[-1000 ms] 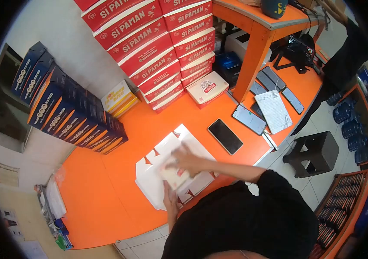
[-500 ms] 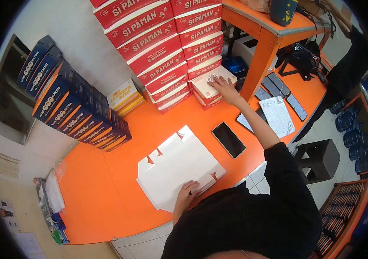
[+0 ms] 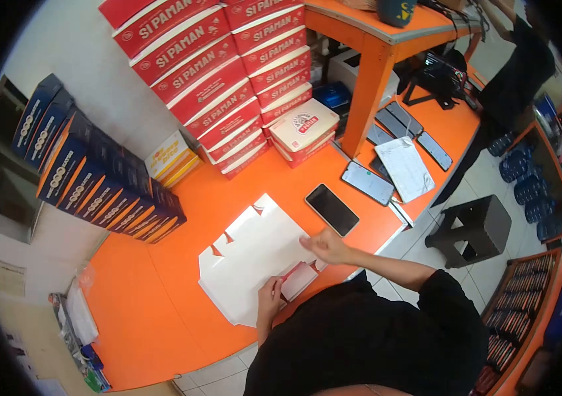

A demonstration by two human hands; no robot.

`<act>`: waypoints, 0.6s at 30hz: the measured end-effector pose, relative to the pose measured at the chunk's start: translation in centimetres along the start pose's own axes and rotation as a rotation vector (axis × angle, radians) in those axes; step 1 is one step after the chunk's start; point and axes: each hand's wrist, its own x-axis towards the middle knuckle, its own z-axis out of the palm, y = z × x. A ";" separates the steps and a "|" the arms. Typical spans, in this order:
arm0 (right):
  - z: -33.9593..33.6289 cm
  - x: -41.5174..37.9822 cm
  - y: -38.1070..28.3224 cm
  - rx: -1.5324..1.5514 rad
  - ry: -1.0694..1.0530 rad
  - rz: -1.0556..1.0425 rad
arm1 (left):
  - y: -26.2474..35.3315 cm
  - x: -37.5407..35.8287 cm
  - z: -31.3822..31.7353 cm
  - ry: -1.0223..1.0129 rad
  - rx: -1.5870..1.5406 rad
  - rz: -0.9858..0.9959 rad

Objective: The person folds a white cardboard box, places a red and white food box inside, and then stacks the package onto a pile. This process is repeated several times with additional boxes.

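A flat white cardboard box blank (image 3: pixel 244 247) with notched edges lies on the orange table. Its near flap (image 3: pixel 299 280) is folded up, showing some red on the outer side. My left hand (image 3: pixel 269 298) pinches that flap at its left end, fingers closed on it. Over the right edge of the blank is my right hand (image 3: pixel 328 247), fingers curled into a loose fist with the thumb pointing left; nothing shows in it. A dark-screened phone (image 3: pixel 332 209) rests just beyond my right hand.
Tall stacks of red boxes (image 3: pixel 218 99) stand at the back, with a short pile of closed boxes (image 3: pixel 304 125) beside them. Dark blue boxes (image 3: pixel 102 178) are stacked at left. Several phones and a notebook (image 3: pixel 405 168) lie right. A stool (image 3: pixel 472 231) and a person (image 3: pixel 518 72) are beyond.
My right hand has left the short pile of boxes and come back to the blank, closing into a fist. The blank's near flap has been folded up, with my left hand now gripping it.
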 end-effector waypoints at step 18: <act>2.5 -10.2 4.8 -0.070 -0.506 0.271 | -0.3 0.6 0.0 0.111 -0.353 -0.113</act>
